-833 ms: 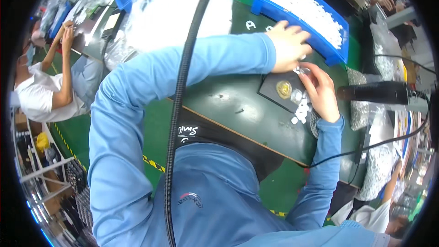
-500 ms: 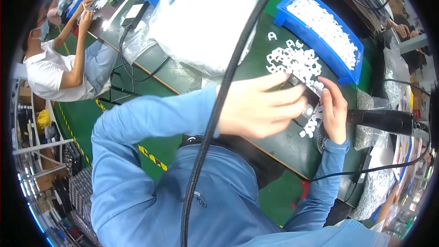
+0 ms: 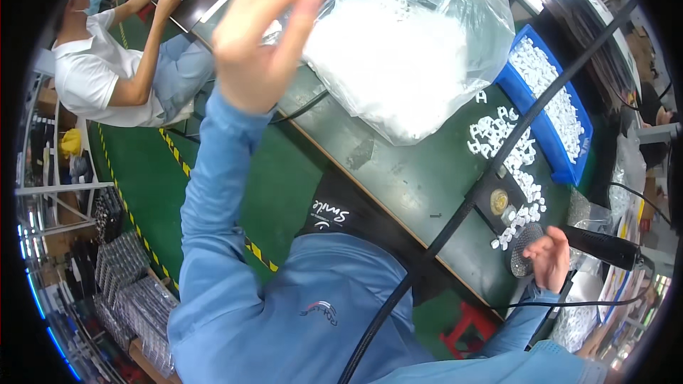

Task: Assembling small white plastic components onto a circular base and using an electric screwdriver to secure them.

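My left hand (image 3: 260,43) is raised at the upper left, close to the big clear bag. Its fingertips and thumb come together in a pinch; what they hold, if anything, cannot be made out. My right hand (image 3: 551,257) is beside a round grey mesh disc (image 3: 521,250), palm partly up, with fingers loosely bent and apart. A black block (image 3: 489,195) with a round yellowish piece (image 3: 499,201) lies on the table to its upper left. Small white plastic pieces (image 3: 526,188) run along the block's side, and a heap of white clips (image 3: 491,135) lies beyond.
The clear bag (image 3: 398,64) full of white pieces takes up the table's middle. A blue bin (image 3: 541,110) of white pieces stands at the right. A black cylinder (image 3: 601,247) lies near my right hand. A dark cable crosses the view. A co-worker (image 3: 107,78) sits at the far left.
My left hand has gone from the black block to the upper left, uncovering the block and its round piece. My right hand has drawn back from the block to the mesh disc. The view has shifted.
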{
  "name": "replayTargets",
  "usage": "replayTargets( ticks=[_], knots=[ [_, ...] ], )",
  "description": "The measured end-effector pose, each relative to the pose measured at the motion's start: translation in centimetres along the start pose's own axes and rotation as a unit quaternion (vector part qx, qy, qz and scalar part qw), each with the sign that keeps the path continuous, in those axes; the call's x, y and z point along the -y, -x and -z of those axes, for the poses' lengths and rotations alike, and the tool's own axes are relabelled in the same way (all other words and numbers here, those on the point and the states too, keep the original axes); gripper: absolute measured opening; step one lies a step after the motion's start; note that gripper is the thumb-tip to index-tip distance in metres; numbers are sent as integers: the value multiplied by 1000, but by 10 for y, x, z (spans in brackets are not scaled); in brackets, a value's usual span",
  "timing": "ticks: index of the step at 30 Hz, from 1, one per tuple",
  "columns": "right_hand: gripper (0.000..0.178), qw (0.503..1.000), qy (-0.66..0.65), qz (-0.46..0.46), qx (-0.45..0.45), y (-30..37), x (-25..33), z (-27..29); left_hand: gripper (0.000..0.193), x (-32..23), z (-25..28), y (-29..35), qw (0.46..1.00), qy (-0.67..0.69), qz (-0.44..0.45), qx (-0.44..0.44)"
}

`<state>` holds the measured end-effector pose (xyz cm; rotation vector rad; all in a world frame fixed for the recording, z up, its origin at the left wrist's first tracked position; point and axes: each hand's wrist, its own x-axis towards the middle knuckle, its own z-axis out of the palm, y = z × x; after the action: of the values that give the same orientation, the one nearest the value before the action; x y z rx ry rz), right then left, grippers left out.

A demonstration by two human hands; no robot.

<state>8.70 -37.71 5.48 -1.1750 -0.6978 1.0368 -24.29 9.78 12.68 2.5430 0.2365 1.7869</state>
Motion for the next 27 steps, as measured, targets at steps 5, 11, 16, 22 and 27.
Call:
replayTargets(
  ticks=[5, 11, 16, 22, 27],
  knots=[
    [47, 930, 75, 44, -357, 92, 21, 32, 29, -12, -45, -10, 985, 110, -82, 105],
    [27, 622, 153, 645, -415, 117, 121, -79, 36, -28, -80, -22, 966, 190, -129, 116],
    [33, 707, 303, 598, -228, 10, 146, -169, 32, -51, -117, -30, 945, 173, -211, 181],
    [13, 674, 647, 353, 43, -169, 120, -285, 31, -63, -143, -30, 915, 254, -167, 267],
    [15, 622, 717, 287, 130, -266, 81, -267, 30, -57, -172, -25, 916, 177, -63, 356]
  ],
)
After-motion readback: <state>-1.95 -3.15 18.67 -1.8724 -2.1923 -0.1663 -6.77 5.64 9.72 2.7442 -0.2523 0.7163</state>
